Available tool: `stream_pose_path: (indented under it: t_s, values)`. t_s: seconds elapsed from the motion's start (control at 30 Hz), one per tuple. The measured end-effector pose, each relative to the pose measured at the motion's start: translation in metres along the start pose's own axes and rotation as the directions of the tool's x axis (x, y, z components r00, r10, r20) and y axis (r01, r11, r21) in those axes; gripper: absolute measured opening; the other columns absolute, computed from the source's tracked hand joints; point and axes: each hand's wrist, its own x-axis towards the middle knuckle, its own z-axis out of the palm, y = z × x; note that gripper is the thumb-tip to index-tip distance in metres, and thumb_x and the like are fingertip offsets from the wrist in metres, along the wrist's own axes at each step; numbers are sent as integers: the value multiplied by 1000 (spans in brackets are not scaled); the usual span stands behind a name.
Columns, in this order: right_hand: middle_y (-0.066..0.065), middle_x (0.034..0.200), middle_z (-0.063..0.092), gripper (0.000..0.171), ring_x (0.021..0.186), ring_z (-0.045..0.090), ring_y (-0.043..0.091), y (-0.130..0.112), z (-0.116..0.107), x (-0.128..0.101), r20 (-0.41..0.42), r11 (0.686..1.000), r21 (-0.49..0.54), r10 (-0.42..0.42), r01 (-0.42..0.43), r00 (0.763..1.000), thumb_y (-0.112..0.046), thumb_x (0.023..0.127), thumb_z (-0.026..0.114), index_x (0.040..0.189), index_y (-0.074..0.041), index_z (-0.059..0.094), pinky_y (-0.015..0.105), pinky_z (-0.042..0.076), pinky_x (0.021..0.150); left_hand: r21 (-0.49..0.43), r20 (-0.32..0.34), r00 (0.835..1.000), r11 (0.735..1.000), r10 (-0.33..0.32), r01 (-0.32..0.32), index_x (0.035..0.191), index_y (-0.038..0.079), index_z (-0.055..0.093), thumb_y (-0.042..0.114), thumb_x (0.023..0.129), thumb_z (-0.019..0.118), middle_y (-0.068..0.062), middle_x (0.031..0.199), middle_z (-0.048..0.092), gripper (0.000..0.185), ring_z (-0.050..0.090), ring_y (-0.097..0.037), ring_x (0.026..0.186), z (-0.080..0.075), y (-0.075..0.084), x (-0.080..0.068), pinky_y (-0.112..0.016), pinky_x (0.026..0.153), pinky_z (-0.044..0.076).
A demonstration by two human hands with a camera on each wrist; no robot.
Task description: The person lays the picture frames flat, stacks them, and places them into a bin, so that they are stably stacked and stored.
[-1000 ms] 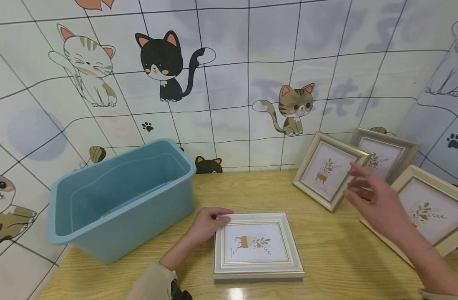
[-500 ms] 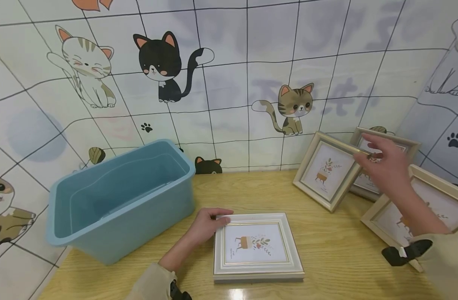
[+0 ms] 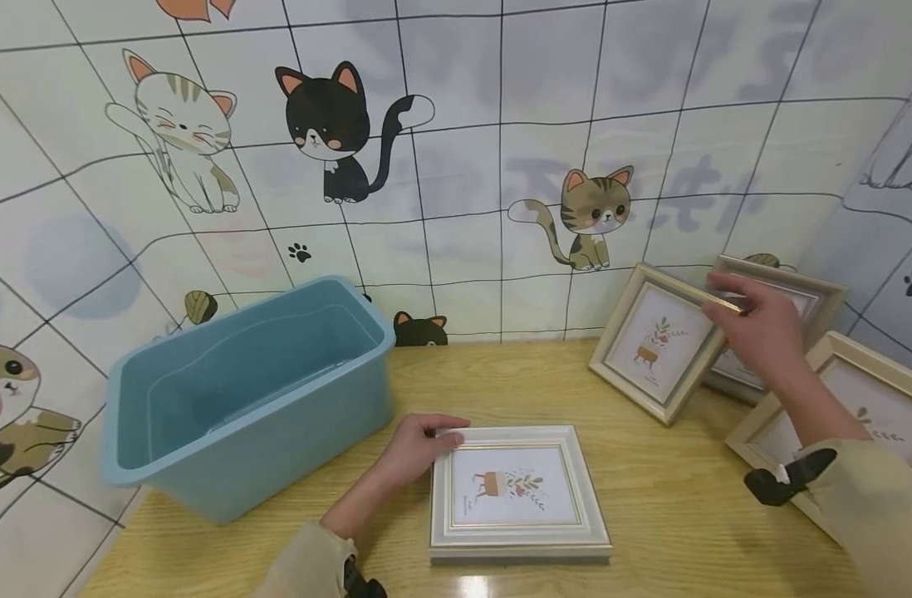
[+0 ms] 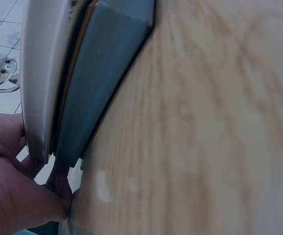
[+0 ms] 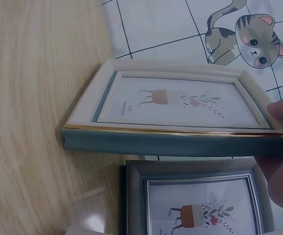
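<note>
Two white picture frames [image 3: 519, 540] lie stacked flat on the table, the upper one showing a potted-plant print; their stacked edges [image 4: 43, 83] show in the left wrist view. My left hand [image 3: 417, 448] grips the stack's far left corner, thumb near the top edge and fingers round the side. At the right, a cream picture frame [image 3: 659, 340] with a gold outer edge leans upright against the wall. Its upper right corner is pinched between the thumb and fingers of my right hand [image 3: 762, 324]. The right wrist view shows that frame [image 5: 180, 139] tilted on the wood.
A blue plastic bin [image 3: 250, 432] stands at the left. Behind my right hand leans a grey-silver frame [image 3: 818, 291], and a larger cream frame [image 3: 882, 365] stands at the far right, partly behind my forearm. A cat-patterned wall [image 3: 463, 166] closes off the table's back.
My right hand has moved up and back from in front of the leaning frames to the cream frame's upper corner and taken hold of it. The left hand stays at the stack.
</note>
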Motion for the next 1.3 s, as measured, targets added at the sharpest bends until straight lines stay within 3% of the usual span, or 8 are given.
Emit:
stream_pose_path:
  t_s: [0.27, 0.43, 0.57, 0.7, 0.8, 1.03, 1.17, 1.3]
  values:
    - [18, 144, 40, 50, 75, 48, 13, 1, -1, 8, 160, 998, -8, 66, -66, 985, -46, 94, 51, 135, -17, 54, 32, 36, 46, 1, 13, 1000, 1000, -19, 19, 109, 14, 73, 21, 88, 68, 1, 110, 67, 23, 55, -19, 107, -1, 2, 1, -38, 88, 44]
    - [21, 139, 44, 54, 44, 35, 14, -1, -4, 10, 179, 997, -36, 76, -71, 981, -50, 94, 49, 135, -16, 54, 34, 34, 41, 14, 17, 999, 999, -33, 32, 111, 11, 72, 18, 88, 68, -1, 110, 67, 24, 54, -18, 101, -2, 5, 2, -35, 83, 44]
    - [21, 138, 46, 56, 50, 39, 14, -3, -5, 3, 179, 997, -20, 75, -72, 981, -53, 93, 48, 135, -17, 55, 34, 33, 40, 3, 28, 1000, 1000, 8, -8, 115, 10, 69, 19, 87, 69, -3, 115, 66, 29, 54, -21, 105, -2, 0, 5, -36, 85, 44]
    - [18, 140, 45, 54, 84, 61, 22, -9, -6, -6, 157, 996, -8, 84, -83, 984, -53, 93, 48, 135, -21, 55, 29, 36, 46, 5, -18, 997, 997, 73, -73, 120, 9, 67, 17, 88, 68, -5, 120, 63, 33, 52, -26, 111, -6, 2, 2, -44, 91, 42]
    - [8, 144, 42, 50, 123, 48, 27, -17, -10, -13, 128, 993, 36, 109, -114, 986, -52, 92, 50, 136, -27, 53, 16, 40, 60, 35, -84, 990, 993, 114, -111, 120, 15, 67, 18, 88, 69, 2, 120, 63, 32, 51, -23, 112, -10, 9, -1, -48, 92, 38]
    - [-14, 143, 42, 47, 128, 39, 4, -46, -22, -38, 105, 963, 228, 126, -147, 986, -42, 92, 56, 138, -28, 51, 7, 37, 72, 40, -126, 960, 968, 251, -248, 120, 19, 66, 16, 88, 68, 5, 122, 61, 32, 51, -16, 118, -12, 46, -11, -52, 99, 32]
    - [-11, 139, 46, 48, 118, 46, -2, -68, -21, -55, 113, 922, 345, 143, -174, 983, -36, 91, 60, 136, -23, 53, 6, 39, 75, 31, -99, 934, 939, 343, -342, 125, 14, 63, 11, 88, 67, -2, 129, 57, 37, 46, -19, 124, -7, 69, -17, -52, 99, 35]
    - [-4, 130, 50, 44, 102, 58, 0, -84, -10, -72, 181, 753, 625, 117, -206, 976, -21, 90, 64, 133, -13, 56, 14, 48, 76, 12, -38, 881, 882, 472, -472, 133, 11, 55, 7, 90, 64, -4, 135, 53, 44, 44, -20, 127, -1, 90, -24, -49, 98, 38]
